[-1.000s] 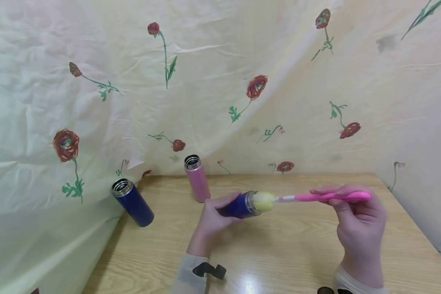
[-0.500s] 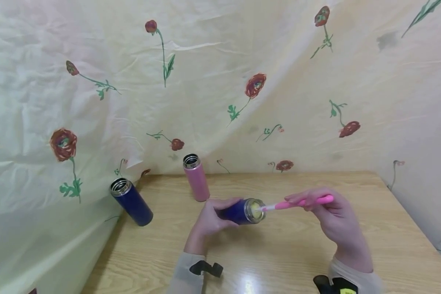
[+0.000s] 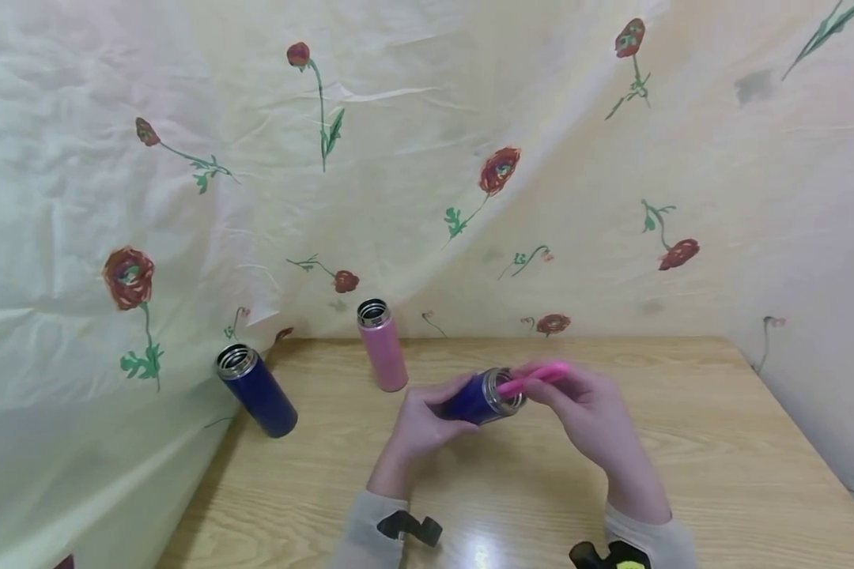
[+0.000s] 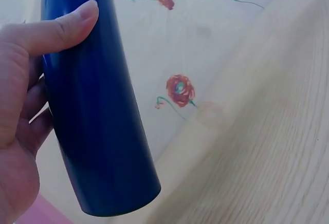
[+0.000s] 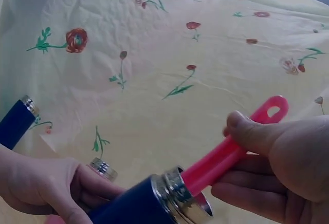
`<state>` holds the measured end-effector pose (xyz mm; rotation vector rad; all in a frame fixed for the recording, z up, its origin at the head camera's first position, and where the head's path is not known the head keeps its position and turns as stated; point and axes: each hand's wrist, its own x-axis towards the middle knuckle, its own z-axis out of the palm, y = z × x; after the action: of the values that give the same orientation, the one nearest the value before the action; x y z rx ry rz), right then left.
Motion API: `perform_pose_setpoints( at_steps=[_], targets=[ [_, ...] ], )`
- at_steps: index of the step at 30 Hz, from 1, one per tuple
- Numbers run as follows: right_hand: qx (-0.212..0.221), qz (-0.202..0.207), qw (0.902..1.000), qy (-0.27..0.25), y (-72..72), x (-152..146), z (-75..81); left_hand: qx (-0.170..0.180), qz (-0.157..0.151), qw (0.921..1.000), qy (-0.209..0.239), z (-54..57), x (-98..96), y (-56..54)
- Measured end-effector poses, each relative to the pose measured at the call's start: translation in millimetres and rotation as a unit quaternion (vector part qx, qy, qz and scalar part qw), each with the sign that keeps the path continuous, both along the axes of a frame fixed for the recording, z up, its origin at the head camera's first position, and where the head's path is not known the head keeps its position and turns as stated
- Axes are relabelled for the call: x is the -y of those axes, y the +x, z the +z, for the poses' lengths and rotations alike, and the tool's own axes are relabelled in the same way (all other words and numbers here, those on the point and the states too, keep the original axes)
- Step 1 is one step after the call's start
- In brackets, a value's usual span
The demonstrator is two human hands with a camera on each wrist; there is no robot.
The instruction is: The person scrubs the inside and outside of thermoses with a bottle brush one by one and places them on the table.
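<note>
My left hand (image 3: pixel 427 423) grips a blue bottle (image 3: pixel 467 401) round its body, tilted with its metal mouth facing right and toward me. In the left wrist view the thumb lies across the blue bottle (image 4: pixel 97 111), whose base is off the table. The right hand (image 3: pixel 591 411) pinches the pink handle of a bottle brush (image 3: pixel 541 378) between thumb and fingers, close to the bottle's mouth. The brush's head is hidden inside the bottle. From the right wrist, the pink handle (image 5: pixel 221 165) slants down into the metal neck, its looped end sticking out past the thumb.
A second blue bottle (image 3: pixel 259 393) stands uncapped at the table's left edge. An uncapped pink bottle (image 3: pixel 383 348) stands behind my left hand. The wooden table (image 3: pixel 719 458) meets a hanging flowered cloth (image 3: pixel 413 118) at the back and left side.
My right hand has moved left, pushing the brush's yellow sponge head and then most of its handle into the blue bottle. The left hand keeps its hold, with the bottle slightly shifted.
</note>
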<state>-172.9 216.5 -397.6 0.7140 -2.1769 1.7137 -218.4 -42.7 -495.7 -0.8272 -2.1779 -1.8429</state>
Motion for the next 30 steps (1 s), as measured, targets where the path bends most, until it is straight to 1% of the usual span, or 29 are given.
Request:
perform_pose_setpoints(
  at_steps=[2,4,5,7,9,10,12,14,18,21,23,27,30],
  targets=[
    [0.011,-0.023,0.9997,-0.001,0.3,3,0.2,0.001,0.011,0.9999,0.0,-1.7,-1.5,-0.2],
    [0.037,-0.061,0.9971,-0.026,0.5,7,0.3,0.008,0.018,0.9998,0.0,-2.0,-2.4,0.0],
    [0.053,-0.084,0.994,-0.044,0.8,8,0.9,0.014,0.021,0.9997,0.0,-2.1,-2.6,0.2],
    [0.081,-0.134,0.9842,-0.083,2.0,11,2.7,0.025,0.025,0.9994,0.001,-2.2,-3.1,0.5],
    [0.096,-0.173,0.9713,-0.133,3.7,12,5.7,0.037,0.032,0.9988,0.002,-1.7,-3.3,1.2],
    [0.096,-0.186,0.9657,-0.154,5.2,12,7.7,0.042,0.036,0.9985,0.003,-1.6,-3.2,1.5],
    [0.082,-0.203,0.9586,-0.182,7.8,11,10.4,0.055,0.045,0.9975,0.003,-2.1,-2.8,2.2],
    [0.055,-0.204,0.955,-0.209,10.2,9,12.5,0.069,0.054,0.9962,0.001,-2.0,-1.9,3.0],
    [-0.012,-0.173,0.9593,-0.223,13.6,5,15.7,0.078,0.06,0.9952,-0.006,-1.0,0.6,3.7],
    [-0.038,-0.152,0.9624,-0.222,16.2,2,18.4,0.071,0.057,0.9957,-0.015,0.0,2.4,3.5],
    [-0.043,-0.144,0.962,-0.228,18.4,2,20.0,0.065,0.053,0.9963,-0.021,0.3,3.6,3.1],
    [-0.06,-0.136,0.9582,-0.245,21.6,0,21.8,0.045,0.037,0.9979,-0.027,1.7,6.5,2.4],
    [-0.09,-0.103,0.9503,-0.279,21.1,-2,21.9,0.036,0.025,0.9986,-0.031,3.3,9.1,1.7]
  ],
)
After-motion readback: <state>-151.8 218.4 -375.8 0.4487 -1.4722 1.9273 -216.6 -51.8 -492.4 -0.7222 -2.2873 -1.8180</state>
